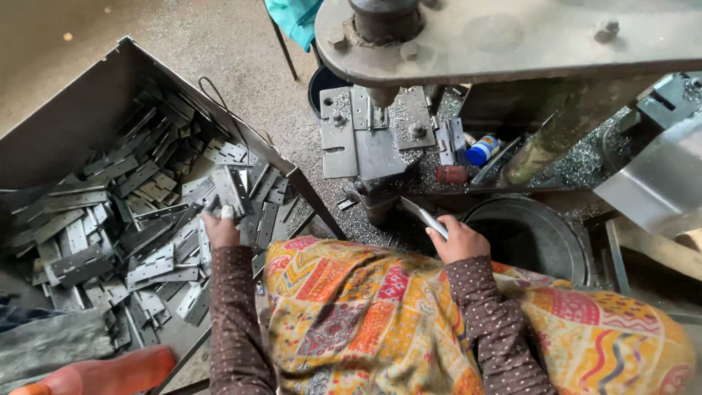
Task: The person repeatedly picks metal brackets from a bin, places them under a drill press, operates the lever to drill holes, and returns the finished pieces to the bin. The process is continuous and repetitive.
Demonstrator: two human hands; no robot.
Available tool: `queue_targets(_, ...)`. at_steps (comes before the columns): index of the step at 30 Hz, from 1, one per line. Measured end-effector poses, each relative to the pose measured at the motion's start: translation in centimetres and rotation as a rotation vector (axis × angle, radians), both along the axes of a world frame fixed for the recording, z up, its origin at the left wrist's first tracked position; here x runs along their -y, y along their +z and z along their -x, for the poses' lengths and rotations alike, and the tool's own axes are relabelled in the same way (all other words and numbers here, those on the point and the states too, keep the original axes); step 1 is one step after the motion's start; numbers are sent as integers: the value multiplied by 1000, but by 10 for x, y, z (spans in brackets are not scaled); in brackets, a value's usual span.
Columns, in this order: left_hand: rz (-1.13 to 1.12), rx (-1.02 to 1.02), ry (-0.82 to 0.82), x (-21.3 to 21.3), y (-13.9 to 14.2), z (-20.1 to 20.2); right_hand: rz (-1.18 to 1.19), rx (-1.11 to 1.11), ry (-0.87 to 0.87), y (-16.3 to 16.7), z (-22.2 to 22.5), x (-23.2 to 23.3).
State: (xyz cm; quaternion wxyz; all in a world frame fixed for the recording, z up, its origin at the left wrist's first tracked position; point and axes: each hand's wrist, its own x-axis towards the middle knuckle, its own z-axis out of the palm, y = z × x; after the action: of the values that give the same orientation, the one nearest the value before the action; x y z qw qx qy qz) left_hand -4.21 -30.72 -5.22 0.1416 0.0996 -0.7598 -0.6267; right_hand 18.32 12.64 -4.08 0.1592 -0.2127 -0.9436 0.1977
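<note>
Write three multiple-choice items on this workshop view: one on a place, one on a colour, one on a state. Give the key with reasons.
1. Where is the left hand?
A. in the bin of hinges
B. on the press
C. in the round pan

2. What colour is the cap of the small bottle by the press?
A. red
B. blue
C. green

3. What is the right hand doing?
A. lying open and empty
B. gripping a flat metal piece
C. holding the bottle

Key: 1 A, the hand reaches among the grey hinges in the metal bin. 2 B, the cap is plainly blue. 3 B, fingers close round a metal piece pointing toward the press.
</note>
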Motion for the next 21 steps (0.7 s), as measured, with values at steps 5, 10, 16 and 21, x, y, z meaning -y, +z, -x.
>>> queue_targets(5,-709,-37,-423,-37,46,-87,-24,48,29,-5,2,-3)
queue_targets(10,-724,-44,-670,-117,73,-114,18,79,41,-2,1,-2)
queue_targets(16,-764,410,-489,-229,36,-81,52,122,51,3,1,-1)
queue_targets(21,-276,-12,-361,-254,27,-115,56,129,55,-3,4,-5)
